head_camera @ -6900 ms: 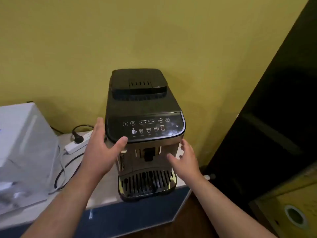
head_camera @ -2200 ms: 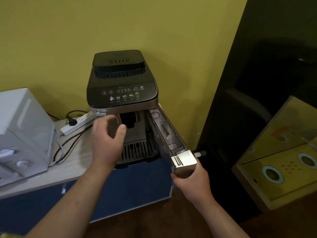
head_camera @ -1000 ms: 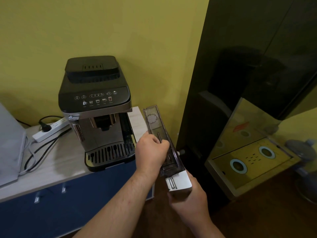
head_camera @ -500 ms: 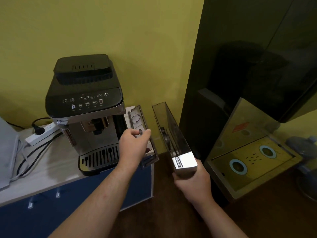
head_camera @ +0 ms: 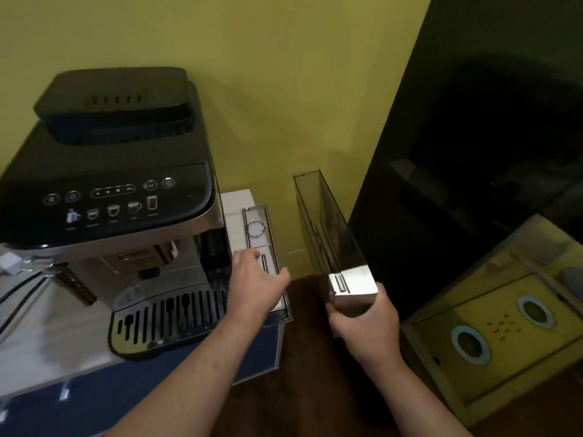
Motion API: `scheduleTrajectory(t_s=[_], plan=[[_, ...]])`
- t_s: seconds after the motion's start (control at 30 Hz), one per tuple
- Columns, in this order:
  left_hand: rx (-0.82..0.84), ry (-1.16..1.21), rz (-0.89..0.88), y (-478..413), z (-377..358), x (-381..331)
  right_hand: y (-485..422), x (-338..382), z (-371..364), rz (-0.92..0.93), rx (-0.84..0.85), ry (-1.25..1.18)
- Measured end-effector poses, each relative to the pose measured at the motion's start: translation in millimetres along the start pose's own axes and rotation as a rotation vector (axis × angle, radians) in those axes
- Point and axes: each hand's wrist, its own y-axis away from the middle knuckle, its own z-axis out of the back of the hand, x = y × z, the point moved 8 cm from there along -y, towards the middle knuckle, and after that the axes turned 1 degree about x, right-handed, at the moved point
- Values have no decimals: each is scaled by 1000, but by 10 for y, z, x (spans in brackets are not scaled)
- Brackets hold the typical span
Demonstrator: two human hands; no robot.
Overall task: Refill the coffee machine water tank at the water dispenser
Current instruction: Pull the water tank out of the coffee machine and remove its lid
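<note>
The smoky clear water tank (head_camera: 331,234), lid off, hangs in the air right of the counter. My right hand (head_camera: 362,316) grips it from below at its silver front end. The tank's flat lid (head_camera: 257,228) lies on the counter corner, just right of the black and silver coffee machine (head_camera: 126,190). My left hand (head_camera: 255,288) spans the lid's near half from above, with fingers at one edge and the thumb at the other. The slot at the machine's right side stands empty. No water dispenser is in view.
The machine stands on a pale counter (head_camera: 47,310) above blue cabinet fronts. Cables and a white plug (head_camera: 9,263) lie at the left edge. A tall black cabinet (head_camera: 473,152) rises to the right, and a yellow wooden box (head_camera: 504,326) with two rings sits low beside it.
The tank came out of the machine in my right hand. My left hand lifted the lid off it and has lowered the lid onto the counter corner. The view has moved closer.
</note>
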Motion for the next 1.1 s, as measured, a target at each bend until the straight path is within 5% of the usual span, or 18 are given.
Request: scheduleTrajectory(t_s=[0.5, 1.1], plan=[[-32, -274, 156, -897, -691, 583, -760, -486, -3, -67, 92, 56], [15, -495, 185, -1073, -689, 579, -940, -634, 12, -115, 173, 110]])
